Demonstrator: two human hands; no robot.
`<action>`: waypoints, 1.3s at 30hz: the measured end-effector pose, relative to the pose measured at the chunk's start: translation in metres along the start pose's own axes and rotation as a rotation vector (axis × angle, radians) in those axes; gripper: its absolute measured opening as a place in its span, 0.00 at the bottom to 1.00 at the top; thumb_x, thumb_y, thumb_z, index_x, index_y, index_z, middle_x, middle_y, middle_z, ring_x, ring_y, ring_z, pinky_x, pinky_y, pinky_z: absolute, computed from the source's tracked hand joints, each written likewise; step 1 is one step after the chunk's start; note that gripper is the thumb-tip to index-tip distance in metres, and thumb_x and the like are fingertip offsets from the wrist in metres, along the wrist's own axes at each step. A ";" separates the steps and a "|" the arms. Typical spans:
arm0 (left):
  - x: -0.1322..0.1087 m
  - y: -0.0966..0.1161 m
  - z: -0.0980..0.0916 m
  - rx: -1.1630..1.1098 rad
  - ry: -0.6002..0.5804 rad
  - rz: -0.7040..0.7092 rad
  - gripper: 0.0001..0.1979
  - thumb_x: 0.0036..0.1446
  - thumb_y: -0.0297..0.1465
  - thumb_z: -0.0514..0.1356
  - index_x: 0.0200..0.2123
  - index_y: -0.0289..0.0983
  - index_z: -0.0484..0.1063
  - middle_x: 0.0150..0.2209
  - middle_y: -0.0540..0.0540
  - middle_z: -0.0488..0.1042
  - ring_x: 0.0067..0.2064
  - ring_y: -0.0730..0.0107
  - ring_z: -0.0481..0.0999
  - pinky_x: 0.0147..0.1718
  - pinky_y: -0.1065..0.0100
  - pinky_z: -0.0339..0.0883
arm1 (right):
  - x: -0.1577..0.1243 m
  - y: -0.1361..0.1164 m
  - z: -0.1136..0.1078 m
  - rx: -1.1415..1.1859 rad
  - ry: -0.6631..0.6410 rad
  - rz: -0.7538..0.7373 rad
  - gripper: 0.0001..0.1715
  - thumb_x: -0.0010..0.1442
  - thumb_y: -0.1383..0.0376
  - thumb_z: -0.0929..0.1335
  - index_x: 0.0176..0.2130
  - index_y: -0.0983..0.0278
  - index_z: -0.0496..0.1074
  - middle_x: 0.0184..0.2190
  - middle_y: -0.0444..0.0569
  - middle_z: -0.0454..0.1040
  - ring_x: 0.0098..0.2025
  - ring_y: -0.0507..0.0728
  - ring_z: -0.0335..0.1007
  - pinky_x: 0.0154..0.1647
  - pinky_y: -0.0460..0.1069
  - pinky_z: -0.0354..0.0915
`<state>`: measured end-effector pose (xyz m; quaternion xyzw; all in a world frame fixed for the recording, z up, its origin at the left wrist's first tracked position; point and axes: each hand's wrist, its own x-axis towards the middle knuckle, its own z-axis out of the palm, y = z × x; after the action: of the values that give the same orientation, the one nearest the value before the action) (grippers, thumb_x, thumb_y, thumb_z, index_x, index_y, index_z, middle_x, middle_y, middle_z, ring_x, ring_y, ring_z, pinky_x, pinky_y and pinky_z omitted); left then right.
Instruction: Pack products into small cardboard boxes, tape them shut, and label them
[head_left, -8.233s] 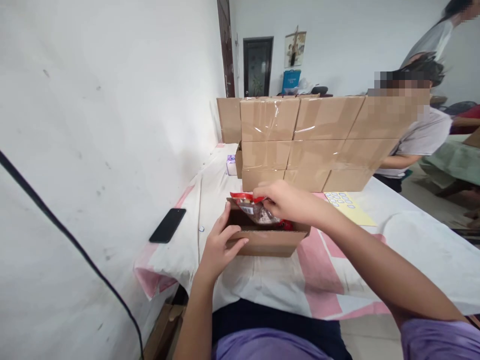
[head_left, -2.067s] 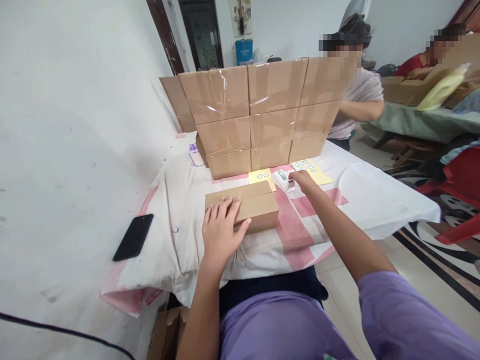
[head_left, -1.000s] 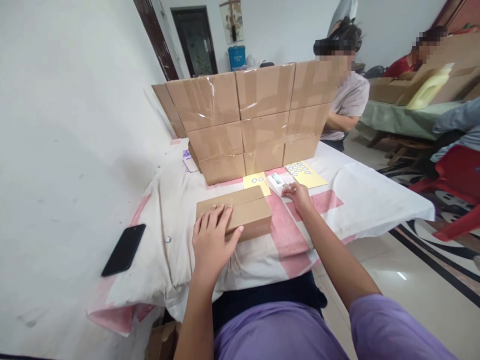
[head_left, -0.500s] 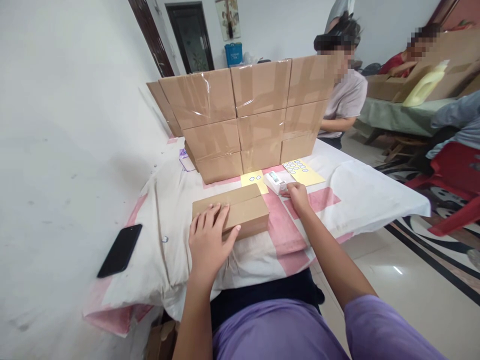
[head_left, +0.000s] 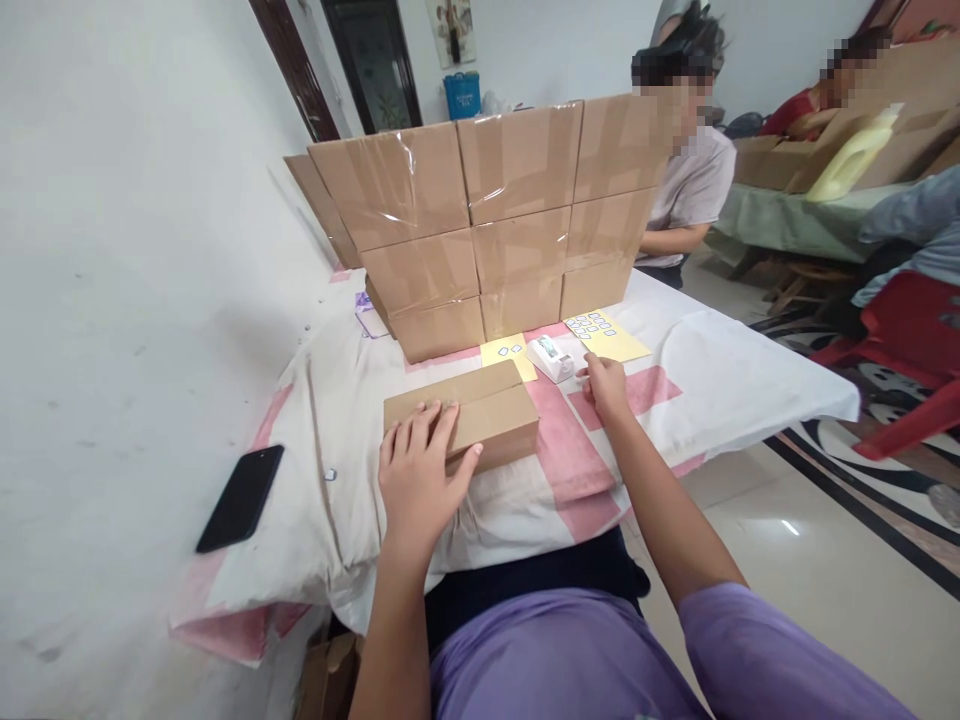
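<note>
- Right hand point(head_left: 606, 385) has drawn back a little from the white dispenser point(head_left: 550, 358) since half a second ago – it was at its near end then, and now sits just beside it
- Left forearm comes straight up from below, palm down; right forearm slants in from the lower right, wrist low over the cloth point(head_left: 757, 385)
- Cartons point(head_left: 517, 225), taped into a wall, hide much of the table's far side; a person point(head_left: 686, 190) sits behind their right end
- Two yellow cards point(head_left: 626, 345) with small stickers lie before the cartons, the dispenser between them
- Phone point(head_left: 241, 498) at the left edge, near the wall
- Box point(head_left: 491, 400) lies on the cloth in front of the left card, top flaps folded down
- Left hand point(head_left: 421, 475) rests on the box, fingers spread – thumb by its near edge
- Right fingers are curled in a pinch; cannot tell whether anything is between the tips
</note>
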<state>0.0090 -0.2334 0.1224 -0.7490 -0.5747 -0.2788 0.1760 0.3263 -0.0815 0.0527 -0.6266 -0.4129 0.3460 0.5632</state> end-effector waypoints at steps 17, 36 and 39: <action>0.000 0.000 0.001 0.009 0.012 0.012 0.25 0.65 0.44 0.57 0.62 0.42 0.69 0.61 0.44 0.74 0.63 0.50 0.70 0.63 0.51 0.57 | 0.004 -0.010 0.015 0.185 0.000 -0.021 0.20 0.45 0.63 0.72 0.30 0.58 0.55 0.19 0.43 0.74 0.22 0.51 0.63 0.19 0.42 0.54; -0.001 -0.001 0.002 -0.013 0.008 0.004 0.26 0.65 0.44 0.58 0.63 0.43 0.69 0.61 0.42 0.74 0.63 0.49 0.70 0.64 0.50 0.56 | 0.012 0.007 0.018 0.142 -0.100 -0.058 0.20 0.50 0.63 0.73 0.32 0.57 0.56 0.20 0.39 0.72 0.24 0.52 0.68 0.22 0.43 0.59; -0.001 0.000 0.001 0.003 -0.003 0.004 0.26 0.65 0.44 0.58 0.63 0.43 0.69 0.61 0.42 0.74 0.63 0.49 0.70 0.63 0.50 0.56 | 0.011 0.007 0.018 0.121 -0.100 -0.064 0.21 0.52 0.63 0.73 0.32 0.57 0.55 0.20 0.38 0.71 0.23 0.51 0.67 0.23 0.43 0.61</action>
<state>0.0087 -0.2334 0.1214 -0.7503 -0.5737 -0.2767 0.1768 0.3162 -0.0639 0.0440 -0.5599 -0.4386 0.3830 0.5894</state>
